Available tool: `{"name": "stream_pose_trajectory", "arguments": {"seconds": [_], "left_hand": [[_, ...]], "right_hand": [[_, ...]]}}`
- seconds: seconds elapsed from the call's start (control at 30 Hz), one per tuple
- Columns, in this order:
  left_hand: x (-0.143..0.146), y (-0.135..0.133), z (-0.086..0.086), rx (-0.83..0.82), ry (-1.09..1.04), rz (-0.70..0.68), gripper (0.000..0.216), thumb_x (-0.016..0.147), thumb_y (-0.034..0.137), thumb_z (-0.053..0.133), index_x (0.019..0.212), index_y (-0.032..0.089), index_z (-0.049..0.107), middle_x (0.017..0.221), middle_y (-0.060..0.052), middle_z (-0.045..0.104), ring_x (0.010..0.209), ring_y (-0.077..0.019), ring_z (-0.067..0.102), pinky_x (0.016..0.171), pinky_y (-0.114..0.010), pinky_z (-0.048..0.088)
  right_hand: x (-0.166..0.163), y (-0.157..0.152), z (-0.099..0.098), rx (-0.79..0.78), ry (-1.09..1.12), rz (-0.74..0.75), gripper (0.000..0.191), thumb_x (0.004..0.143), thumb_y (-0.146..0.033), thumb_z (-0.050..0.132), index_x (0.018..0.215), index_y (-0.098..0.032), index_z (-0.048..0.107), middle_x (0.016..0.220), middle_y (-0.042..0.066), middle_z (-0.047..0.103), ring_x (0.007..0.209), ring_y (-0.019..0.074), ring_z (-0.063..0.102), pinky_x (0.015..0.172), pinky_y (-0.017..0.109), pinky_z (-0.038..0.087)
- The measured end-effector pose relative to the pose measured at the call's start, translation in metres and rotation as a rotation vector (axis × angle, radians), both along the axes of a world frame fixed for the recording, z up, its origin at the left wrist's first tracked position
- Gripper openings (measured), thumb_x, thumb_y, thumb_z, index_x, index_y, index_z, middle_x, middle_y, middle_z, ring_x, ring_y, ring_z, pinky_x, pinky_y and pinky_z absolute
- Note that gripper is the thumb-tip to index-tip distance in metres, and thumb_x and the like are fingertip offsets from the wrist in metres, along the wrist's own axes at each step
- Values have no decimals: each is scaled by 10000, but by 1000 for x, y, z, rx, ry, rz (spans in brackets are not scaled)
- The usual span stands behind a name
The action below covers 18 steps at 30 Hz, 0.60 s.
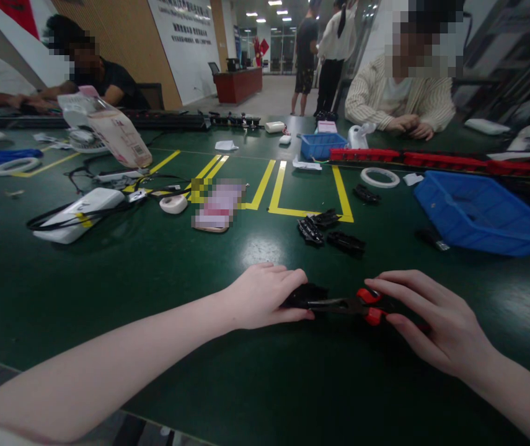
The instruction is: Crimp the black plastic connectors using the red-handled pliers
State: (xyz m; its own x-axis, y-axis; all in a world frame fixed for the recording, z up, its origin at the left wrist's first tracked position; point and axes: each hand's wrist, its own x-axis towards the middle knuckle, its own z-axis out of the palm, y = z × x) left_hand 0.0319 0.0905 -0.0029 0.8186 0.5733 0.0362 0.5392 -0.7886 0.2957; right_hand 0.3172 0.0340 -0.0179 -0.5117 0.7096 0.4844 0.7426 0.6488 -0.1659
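Note:
My left hand [265, 297] rests on the green table [153, 297], its fingers curled over a small black plastic part [309, 292]. My right hand [427, 322] grips the red handles of a pair of pliers [362, 305]. The dark jaws of the pliers reach left to the black part. Both hands sit close to the table's near edge.
Several more black parts [327, 229] lie just beyond my hands. A blue bin [478, 214] stands at the right, a white device with black cable [79, 214] and a tape roll [173, 204] at the left. Seated people work at the far side.

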Motion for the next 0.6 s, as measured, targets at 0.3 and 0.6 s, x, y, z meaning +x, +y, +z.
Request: {"name": "stream_pose_trajectory", "arguments": {"seconds": [0.3, 0.6], "left_hand": [[0, 0, 1, 5, 0, -1, 388, 876, 552, 550, 989, 181, 530, 844, -20, 651, 757, -183, 629, 653, -282, 448], [0, 0, -1, 18, -5, -7, 388, 872, 550, 557, 995, 183, 534, 855, -17, 651, 769, -181, 632, 653, -281, 447]], "right_hand": [[-1, 0, 0, -13, 38, -8, 316, 927, -280, 433, 1212, -242, 564, 1083, 105, 611, 931, 235, 610, 701, 357, 528], [-1, -1, -1, -15, 29, -2, 313, 925, -273, 446, 1216, -233, 555, 1083, 107, 608, 932, 229, 604, 694, 348, 524]]}}
